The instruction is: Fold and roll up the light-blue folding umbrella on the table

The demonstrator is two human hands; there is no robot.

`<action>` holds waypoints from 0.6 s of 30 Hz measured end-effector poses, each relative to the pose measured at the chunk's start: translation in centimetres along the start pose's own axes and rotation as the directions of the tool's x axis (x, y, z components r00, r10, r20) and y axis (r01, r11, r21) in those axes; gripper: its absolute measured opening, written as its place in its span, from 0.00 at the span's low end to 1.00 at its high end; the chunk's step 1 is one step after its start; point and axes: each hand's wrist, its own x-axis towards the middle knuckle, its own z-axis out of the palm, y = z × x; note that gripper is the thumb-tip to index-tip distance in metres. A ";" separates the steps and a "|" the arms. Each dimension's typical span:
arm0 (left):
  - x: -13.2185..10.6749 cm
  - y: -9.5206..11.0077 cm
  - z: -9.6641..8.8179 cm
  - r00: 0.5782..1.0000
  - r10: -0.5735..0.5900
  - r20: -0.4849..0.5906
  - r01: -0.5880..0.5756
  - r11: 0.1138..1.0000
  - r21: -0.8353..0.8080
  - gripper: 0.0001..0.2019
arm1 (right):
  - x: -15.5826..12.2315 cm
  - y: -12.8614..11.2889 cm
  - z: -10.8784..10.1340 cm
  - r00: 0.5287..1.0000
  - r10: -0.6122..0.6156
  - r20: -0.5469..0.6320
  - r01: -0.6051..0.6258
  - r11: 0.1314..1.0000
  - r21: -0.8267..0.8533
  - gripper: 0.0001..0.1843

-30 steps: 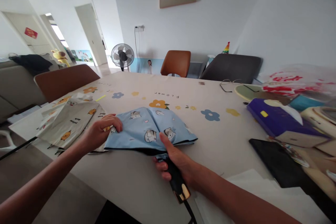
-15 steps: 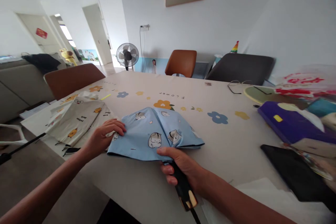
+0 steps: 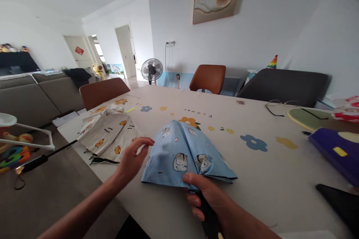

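Observation:
A light blue folding umbrella (image 3: 182, 149) printed with small hamsters lies half collapsed on the table (image 3: 252, 168), its tip pointing away from me. My right hand (image 3: 202, 196) is closed round its black handle at the near table edge, thumb pressed on the canopy's hem. My left hand (image 3: 133, 158) hovers at the canopy's left edge, fingers curled in a loose pinch, barely touching the cloth. To the left lies a cream umbrella (image 3: 108, 136) with orange prints, its black shaft (image 3: 42, 158) sticking out past the table's edge.
The tablecloth has flower prints. At the right are a purple box (image 3: 336, 155), a round green mat (image 3: 311, 118), glasses (image 3: 276, 106) and a black flat thing (image 3: 340, 203). Brown chairs (image 3: 103, 90) and a grey chair (image 3: 283, 84) surround the table. A sofa (image 3: 30, 97) and fan (image 3: 151, 70) stand at left.
My view has swung left and upward. The blue canopy has risen into a taller cone as my right hand moved nearer. My left hand has let go of the hem.

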 end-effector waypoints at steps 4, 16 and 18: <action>-1.7 2.9 4.4 0.990 -0.006 0.140 0.024 0.991 -0.128 0.12 | -0.3 0.5 0.6 0.998 -0.037 -0.058 0.032 0.996 -0.084 0.17; -2.0 7.1 8.7 0.952 -0.288 -0.101 0.264 0.943 -0.205 0.36 | -2.2 0.8 2.9 0.980 -0.185 -0.067 0.157 0.941 -0.300 0.25; -1.8 7.7 8.7 0.938 -0.326 -0.118 0.291 0.925 -0.242 0.37 | -2.4 0.6 2.8 0.979 -0.192 -0.073 0.164 0.945 -0.283 0.23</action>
